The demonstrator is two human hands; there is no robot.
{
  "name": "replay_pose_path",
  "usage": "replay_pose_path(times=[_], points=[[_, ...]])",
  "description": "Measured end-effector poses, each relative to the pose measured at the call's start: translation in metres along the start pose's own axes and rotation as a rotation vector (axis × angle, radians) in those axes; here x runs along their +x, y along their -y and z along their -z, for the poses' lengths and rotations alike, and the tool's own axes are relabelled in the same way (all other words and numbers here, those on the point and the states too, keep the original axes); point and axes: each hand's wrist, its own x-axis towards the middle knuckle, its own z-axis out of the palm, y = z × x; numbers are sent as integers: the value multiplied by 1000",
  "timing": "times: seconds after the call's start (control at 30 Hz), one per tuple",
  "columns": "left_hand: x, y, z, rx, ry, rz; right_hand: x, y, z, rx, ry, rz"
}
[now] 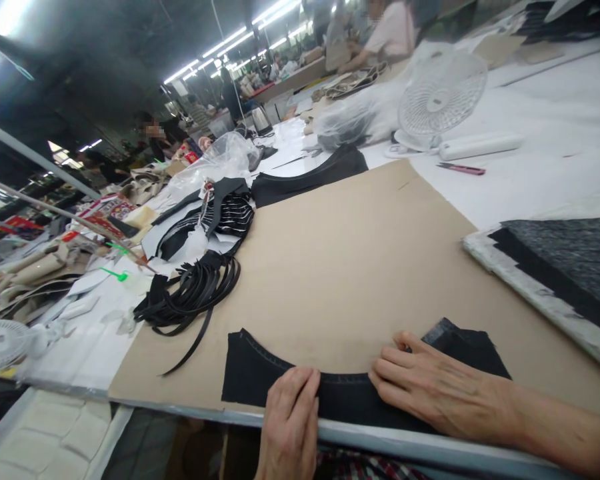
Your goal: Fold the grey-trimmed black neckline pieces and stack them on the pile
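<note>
A black curved fabric piece (250, 370) lies along the near edge of a tan board (340, 267), its concave edge facing away from me. Along that edge runs a narrow band with small notch-like marks. My left hand (291, 413) is closed on the edge near the middle, fingertips pressed together. Farther right, my right hand (425, 383) rests over the piece with curled fingers gripping the same edge. Beyond the right thumb, a shiny dark flap (437, 331) of the edge stands out. The undersides of both hands' fingertips are hidden.
Black strips (195, 293) lie coiled on the board's left side, near striped black pieces (230, 213). Another black curved piece (310, 177) lies at the far edge. A pink cutter (463, 169), a white fan (443, 100) and a grey-covered slab (565, 267) are to the right. People work behind.
</note>
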Motion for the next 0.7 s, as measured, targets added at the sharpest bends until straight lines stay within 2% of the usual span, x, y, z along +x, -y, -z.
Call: replay_pose_path(times=[0.13,0.23,0.43,0.5,0.57,0.7], points=[[7,7,7,114,8,-109,0,0,-1,0,-14,-1],[10,14,12,109,5,-162,3,0,4,10,5,-60],[21,35,17,84,-14,-70,17,-1,20,63,11,-278],[32,27,13,43,-33,4,21,-3,23,73,23,-317],[47,8,5,-44,12,79,24,-4,25,80,35,-333],[76,-34,-10,-252,268,194,26,-6,26,150,64,-365]])
